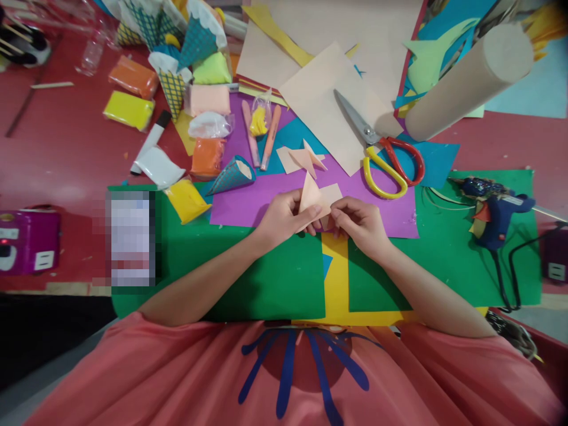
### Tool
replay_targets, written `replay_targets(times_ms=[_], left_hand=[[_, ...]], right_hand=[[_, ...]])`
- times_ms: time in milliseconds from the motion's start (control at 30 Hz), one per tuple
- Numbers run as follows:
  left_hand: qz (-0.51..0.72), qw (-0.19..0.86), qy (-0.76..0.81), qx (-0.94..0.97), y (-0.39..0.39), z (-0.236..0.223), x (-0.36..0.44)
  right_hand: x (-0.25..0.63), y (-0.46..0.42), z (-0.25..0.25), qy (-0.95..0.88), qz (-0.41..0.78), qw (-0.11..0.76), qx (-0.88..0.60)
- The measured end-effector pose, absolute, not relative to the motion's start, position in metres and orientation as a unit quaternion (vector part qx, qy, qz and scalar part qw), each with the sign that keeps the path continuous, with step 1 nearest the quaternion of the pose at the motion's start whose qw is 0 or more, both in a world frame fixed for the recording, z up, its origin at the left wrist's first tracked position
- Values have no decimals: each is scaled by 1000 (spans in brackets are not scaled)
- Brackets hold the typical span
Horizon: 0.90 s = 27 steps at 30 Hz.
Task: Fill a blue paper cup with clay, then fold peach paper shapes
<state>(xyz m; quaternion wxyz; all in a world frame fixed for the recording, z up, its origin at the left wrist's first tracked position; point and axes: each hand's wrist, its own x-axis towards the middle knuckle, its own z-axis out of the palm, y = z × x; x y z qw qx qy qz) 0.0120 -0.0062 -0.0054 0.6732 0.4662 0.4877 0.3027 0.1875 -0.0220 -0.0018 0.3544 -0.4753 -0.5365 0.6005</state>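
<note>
A small folded piece of peach paper (316, 200) is pinched between both hands over the purple sheet (248, 204). My left hand (284, 218) grips its left side with thumb and fingers closed. My right hand (360, 223) holds its right edge, fingers curled. Another folded peach scrap (304, 158) lies just beyond on the purple and blue sheets. Green sheets (275, 278) and a yellow strip (336, 278) lie under my wrists.
Red and yellow scissors (386, 157) rest on peach paper (328, 100) at right. A cardboard tube (465, 80) lies far right. A blue glue gun (499, 216) with its cord sits on the green sheet. Clay packets (133, 77), paper cones (233, 176) and pens (270, 139) crowd the left.
</note>
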Motion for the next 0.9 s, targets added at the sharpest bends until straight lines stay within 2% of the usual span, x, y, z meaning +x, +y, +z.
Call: replay_targets(times_ms=[900], left_hand=[[308, 675, 487, 460, -6, -4, 13]], right_hand=[[188, -22, -2, -529, 612, 357, -467]])
